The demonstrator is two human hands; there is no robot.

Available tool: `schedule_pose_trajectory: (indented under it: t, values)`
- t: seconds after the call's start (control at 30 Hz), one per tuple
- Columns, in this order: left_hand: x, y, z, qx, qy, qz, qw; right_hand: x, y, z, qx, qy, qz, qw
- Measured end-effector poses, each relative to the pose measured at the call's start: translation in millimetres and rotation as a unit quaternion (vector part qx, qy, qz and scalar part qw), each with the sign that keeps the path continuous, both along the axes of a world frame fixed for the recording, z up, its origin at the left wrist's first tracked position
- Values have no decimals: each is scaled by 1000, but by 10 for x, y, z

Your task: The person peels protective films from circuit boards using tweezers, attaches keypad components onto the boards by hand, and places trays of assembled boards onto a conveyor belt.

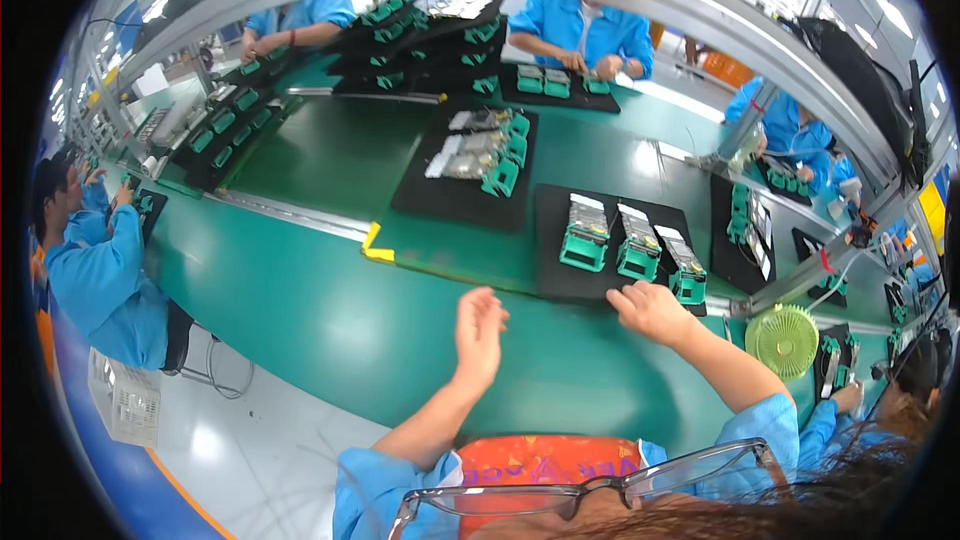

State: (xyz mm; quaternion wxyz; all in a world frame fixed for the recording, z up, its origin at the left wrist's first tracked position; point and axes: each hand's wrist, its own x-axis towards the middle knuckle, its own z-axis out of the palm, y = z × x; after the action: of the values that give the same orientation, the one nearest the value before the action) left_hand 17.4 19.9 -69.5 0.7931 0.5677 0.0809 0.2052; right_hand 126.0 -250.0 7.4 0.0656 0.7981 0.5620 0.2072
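Observation:
My left hand (480, 333) is raised over the green bench top with its fingers loosely bent, and nothing shows in it. At the near edge of a black foam tray (555, 275), my right hand (648, 310) has its fingers curled in. Whether it grips anything is hidden. On that tray stand three assemblies in a row, each a silver-grey body in a green plastic frame: a left one (585, 232), a middle one (638, 243) and a right one (683, 265). The right one is closest to my right hand.
A green fan (782, 342) stands at the right, beside a metal post. Another black tray (465, 185) with several assemblies lies farther back. A metal rail with a yellow corner piece (376, 244) runs along the bench. Several people in blue work around it.

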Motion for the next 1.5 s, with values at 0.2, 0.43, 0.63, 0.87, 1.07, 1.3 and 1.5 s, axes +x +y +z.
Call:
schedule_pose_trajectory:
  t: [0.2,0.43,0.63,0.87,1.07,1.3,1.5]
  values:
    - [-14,174,274,49,-96,67,992,-1040,154,-60,45,86,74,993]
    - [75,-71,254,175,104,-139,969,-1501,110,-287,87,134,57,985]
    - [116,-135,178,80,148,-213,962,-1644,434,-42,336,572,-164,730]
    - [-231,88,402,-62,79,-242,965,-1463,642,-115,354,819,-172,417]
    - [-540,91,573,-80,103,-265,955,-1256,770,-86,584,776,-87,221]
    - [-591,27,501,-133,97,-256,952,-1170,769,-3,650,695,-53,303]
    - [-607,-72,468,111,78,-162,977,-1331,866,27,580,551,-77,596]
